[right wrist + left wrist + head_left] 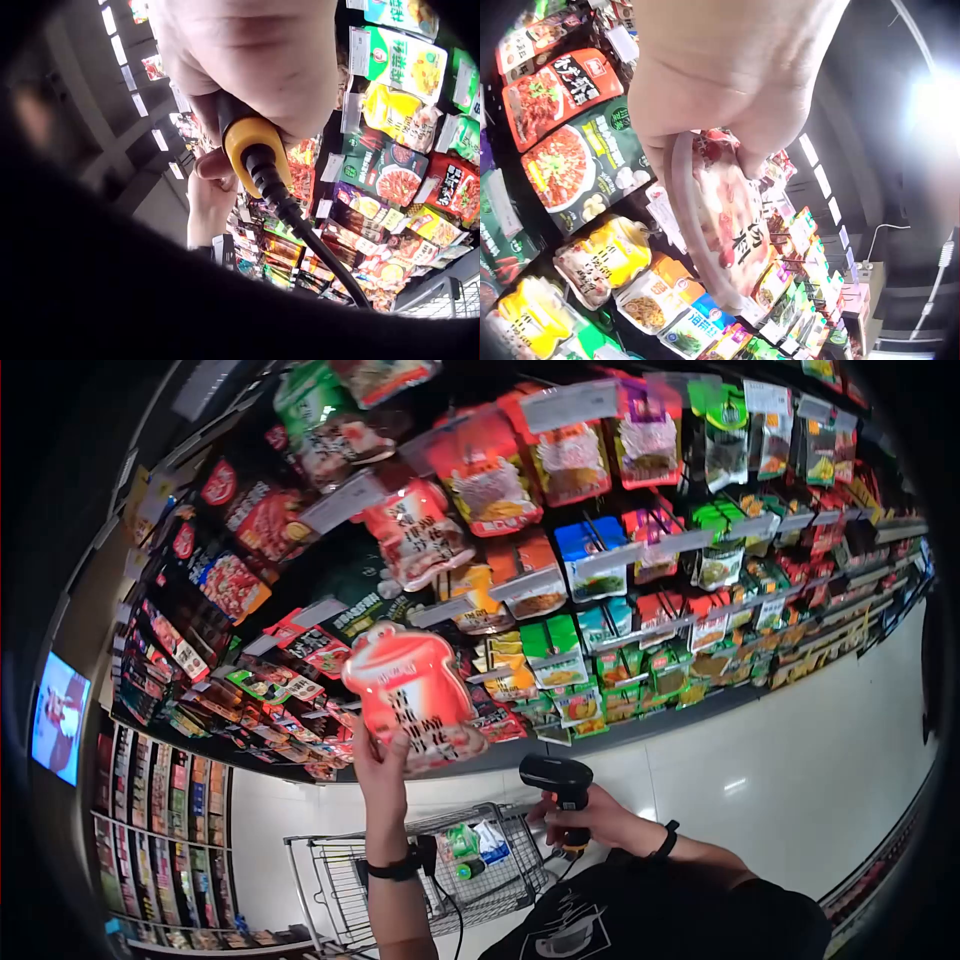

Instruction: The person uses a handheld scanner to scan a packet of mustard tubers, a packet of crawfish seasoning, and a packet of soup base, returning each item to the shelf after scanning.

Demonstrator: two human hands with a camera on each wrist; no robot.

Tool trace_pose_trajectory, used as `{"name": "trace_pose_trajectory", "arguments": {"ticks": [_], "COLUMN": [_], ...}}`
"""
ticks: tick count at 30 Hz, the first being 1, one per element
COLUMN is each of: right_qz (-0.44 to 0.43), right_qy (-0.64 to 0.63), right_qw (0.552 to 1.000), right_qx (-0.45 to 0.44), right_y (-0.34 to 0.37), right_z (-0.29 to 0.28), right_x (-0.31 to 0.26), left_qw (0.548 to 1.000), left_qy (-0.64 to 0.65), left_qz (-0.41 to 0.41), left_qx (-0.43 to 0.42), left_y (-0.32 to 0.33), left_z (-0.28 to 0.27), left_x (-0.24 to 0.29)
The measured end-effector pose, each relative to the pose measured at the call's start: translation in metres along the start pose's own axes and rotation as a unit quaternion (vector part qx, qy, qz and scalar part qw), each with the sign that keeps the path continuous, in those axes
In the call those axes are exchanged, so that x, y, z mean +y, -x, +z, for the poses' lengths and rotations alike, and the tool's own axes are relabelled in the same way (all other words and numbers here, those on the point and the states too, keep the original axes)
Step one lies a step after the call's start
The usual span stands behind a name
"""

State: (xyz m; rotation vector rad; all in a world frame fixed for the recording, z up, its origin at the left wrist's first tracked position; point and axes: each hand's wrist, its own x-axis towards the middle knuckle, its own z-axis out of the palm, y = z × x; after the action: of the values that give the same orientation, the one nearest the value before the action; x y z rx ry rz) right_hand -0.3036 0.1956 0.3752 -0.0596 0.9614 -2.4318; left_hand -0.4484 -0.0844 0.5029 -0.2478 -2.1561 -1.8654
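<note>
The left hand (382,770) holds up a red pot-shaped food pouch (410,685) by its lower edge, its printed face toward the head camera. In the left wrist view the left hand (724,82) pinches the pouch (731,210) between thumb and fingers. The right hand (590,820) grips a black handheld scanner (556,775) by its handle, lower and to the right of the pouch. Seen from the right wrist, the right hand (259,60) wraps the handle, whose yellow end (255,142) has a black cable (330,259) running from it.
Shelves of hanging food pouches (590,560) with price rails fill the upper view. Below the hands stands a wire shopping cart (400,910) holding a few packages (478,844). A lit screen (60,718) and another shelf of goods (160,790) are at the left.
</note>
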Motion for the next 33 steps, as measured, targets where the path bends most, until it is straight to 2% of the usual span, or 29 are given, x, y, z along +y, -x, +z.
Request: {"name": "trace_pose_trajectory", "arguments": {"ticks": [1, 3, 5, 6, 11, 21, 33], "right_qz": [-0.011, 0.018, 0.032, -0.002, -0.011, -0.024, -0.011], "right_qy": [0.016, 0.052, 0.086, 0.048, 0.037, 0.042, 0.042], "right_qw": [1.000, 0.998, 0.996, 0.999, 0.999, 0.999, 0.999], "right_qx": [-0.005, 0.008, 0.004, 0.008, 0.020, 0.000, -0.002], "right_y": [0.003, 0.018, 0.018, 0.021, 0.017, 0.012, 0.008], "right_z": [-0.010, -0.028, -0.040, -0.036, -0.061, -0.087, -0.101], "right_x": [-0.004, -0.021, -0.040, -0.055, -0.074, -0.098, -0.110], "left_qw": [0.999, 0.998, 0.998, 0.997, 0.996, 0.989, 0.990], "left_qy": [0.003, 0.048, 0.061, 0.068, 0.065, 0.103, 0.108], "left_qz": [0.038, -0.024, -0.003, 0.009, 0.060, 0.103, 0.086], "left_qx": [0.008, -0.027, -0.028, -0.028, 0.005, 0.011, 0.039], "left_y": [-0.015, -0.050, -0.080, -0.092, -0.137, -0.141, -0.132], "left_z": [0.015, 0.052, 0.069, 0.076, 0.108, 0.126, 0.143], "left_x": [-0.001, 0.029, 0.028, 0.030, 0.042, 0.035, 0.030]}}
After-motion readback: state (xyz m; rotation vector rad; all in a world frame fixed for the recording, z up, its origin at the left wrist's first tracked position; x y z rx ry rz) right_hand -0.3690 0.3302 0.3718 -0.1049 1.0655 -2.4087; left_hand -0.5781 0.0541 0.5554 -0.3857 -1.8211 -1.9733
